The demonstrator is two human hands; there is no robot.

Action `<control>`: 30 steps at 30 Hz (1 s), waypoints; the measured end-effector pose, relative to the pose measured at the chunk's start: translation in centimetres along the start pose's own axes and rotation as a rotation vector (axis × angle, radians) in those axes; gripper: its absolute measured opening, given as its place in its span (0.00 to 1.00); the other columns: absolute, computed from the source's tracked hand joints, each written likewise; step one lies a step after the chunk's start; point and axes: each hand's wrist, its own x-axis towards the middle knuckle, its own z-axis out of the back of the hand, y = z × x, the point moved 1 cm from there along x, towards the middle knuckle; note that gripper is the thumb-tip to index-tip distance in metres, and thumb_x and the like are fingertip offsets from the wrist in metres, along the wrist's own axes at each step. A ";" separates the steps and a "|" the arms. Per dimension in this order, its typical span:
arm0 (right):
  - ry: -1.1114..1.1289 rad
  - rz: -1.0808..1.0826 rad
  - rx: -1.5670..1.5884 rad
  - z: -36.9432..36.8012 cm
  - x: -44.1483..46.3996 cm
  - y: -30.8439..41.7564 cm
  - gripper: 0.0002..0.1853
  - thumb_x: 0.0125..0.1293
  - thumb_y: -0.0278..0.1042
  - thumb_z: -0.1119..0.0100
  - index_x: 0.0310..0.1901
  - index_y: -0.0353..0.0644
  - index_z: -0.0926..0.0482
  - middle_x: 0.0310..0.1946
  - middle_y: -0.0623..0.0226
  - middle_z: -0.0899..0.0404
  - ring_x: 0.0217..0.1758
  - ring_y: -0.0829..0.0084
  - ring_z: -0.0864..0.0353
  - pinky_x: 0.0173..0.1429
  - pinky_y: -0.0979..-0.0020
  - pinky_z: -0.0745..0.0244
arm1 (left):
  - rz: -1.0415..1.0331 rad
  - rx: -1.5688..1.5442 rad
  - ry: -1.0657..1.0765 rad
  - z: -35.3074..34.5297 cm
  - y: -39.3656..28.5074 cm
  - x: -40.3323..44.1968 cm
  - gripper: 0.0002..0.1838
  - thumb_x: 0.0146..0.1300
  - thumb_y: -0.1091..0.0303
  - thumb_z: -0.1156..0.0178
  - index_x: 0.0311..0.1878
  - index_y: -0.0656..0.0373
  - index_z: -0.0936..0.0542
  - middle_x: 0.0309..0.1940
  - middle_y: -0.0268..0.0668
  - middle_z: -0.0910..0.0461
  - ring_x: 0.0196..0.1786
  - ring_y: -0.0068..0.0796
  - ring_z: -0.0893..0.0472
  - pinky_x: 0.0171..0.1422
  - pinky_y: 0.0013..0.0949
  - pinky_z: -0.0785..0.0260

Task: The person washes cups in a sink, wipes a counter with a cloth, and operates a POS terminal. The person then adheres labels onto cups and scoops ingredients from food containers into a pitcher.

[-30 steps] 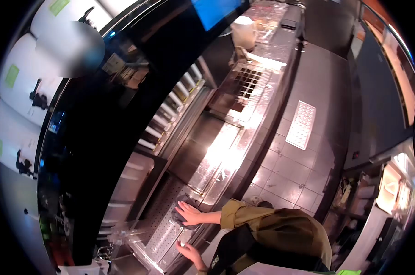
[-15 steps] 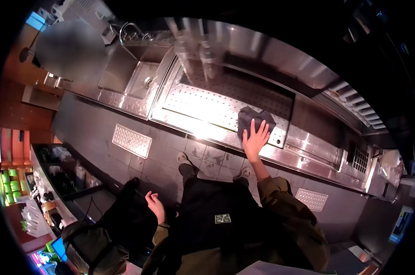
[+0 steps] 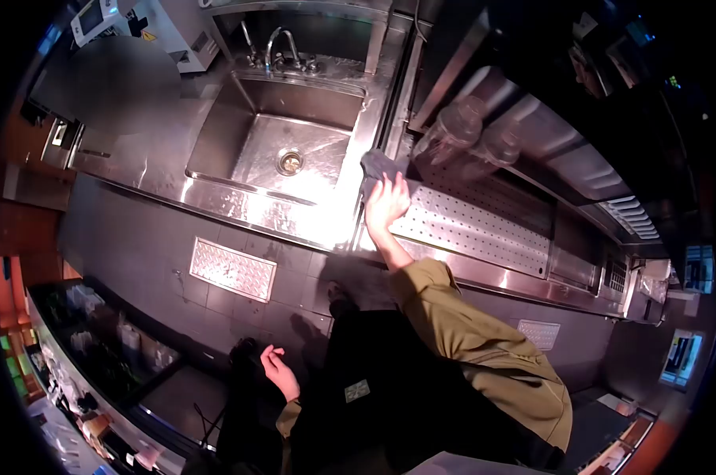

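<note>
My right hand (image 3: 387,204) is pressed onto a dark grey cloth (image 3: 383,165), its fingers over the near part of it. The bunched cloth rests at the left end of the perforated metal drain tray (image 3: 484,231), close to the right rim of the sink. Low beside my body hangs my left hand (image 3: 280,376), above the floor, with loosely bent fingers apart and nothing in it. Part of the cloth is hidden under my right hand.
A steel sink (image 3: 255,150) with a curved faucet (image 3: 279,43) lies left of the tray. Clear containers (image 3: 458,127) stand along the tray's back. A metal floor plate (image 3: 233,269) is set in the tiles. Behind me, a shelf unit (image 3: 109,336) holds various items.
My right hand and the cloth have travelled from the tray's right end to its left end. My view has shifted left, toward the sink. My left hand still hangs free.
</note>
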 end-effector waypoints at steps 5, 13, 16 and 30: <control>0.034 -0.053 0.235 -2.3 2.6 4.2 0.12 0.63 0.36 0.52 0.40 0.36 0.26 0.44 0.57 0.26 0.51 0.57 0.31 0.54 0.58 0.40 | 0.037 0.021 0.017 2.0 1.3 1.4 0.10 0.68 0.73 0.59 0.44 0.67 0.29 0.28 0.37 0.26 0.33 0.25 0.27 0.44 0.27 0.33; 0.429 -0.499 1.272 6.6 7.2 8.4 0.20 0.70 0.43 0.58 0.48 0.30 0.29 0.41 0.55 0.24 0.46 0.69 0.27 0.54 0.71 0.36 | -0.175 0.015 0.298 -5.8 -5.6 6.8 0.11 0.68 0.72 0.58 0.45 0.69 0.29 0.29 0.36 0.27 0.35 0.24 0.28 0.46 0.28 0.32; 0.380 -0.517 1.392 12.8 9.4 5.2 0.20 0.70 0.43 0.59 0.50 0.31 0.31 0.41 0.63 0.24 0.46 0.78 0.31 0.55 0.75 0.38 | -0.358 0.029 0.375 -12.0 -13.6 7.7 0.11 0.68 0.72 0.59 0.46 0.67 0.29 0.29 0.36 0.26 0.36 0.24 0.27 0.46 0.28 0.33; 0.808 -1.177 1.443 12.2 10.3 -16.1 0.17 0.63 0.42 0.56 0.47 0.39 0.29 0.49 0.52 0.30 0.52 0.56 0.29 0.54 0.60 0.31 | -1.246 0.286 0.554 -47.6 -36.9 -3.4 0.27 0.53 0.63 0.40 0.55 0.65 0.33 0.50 0.55 0.30 0.54 0.53 0.31 0.58 0.43 0.39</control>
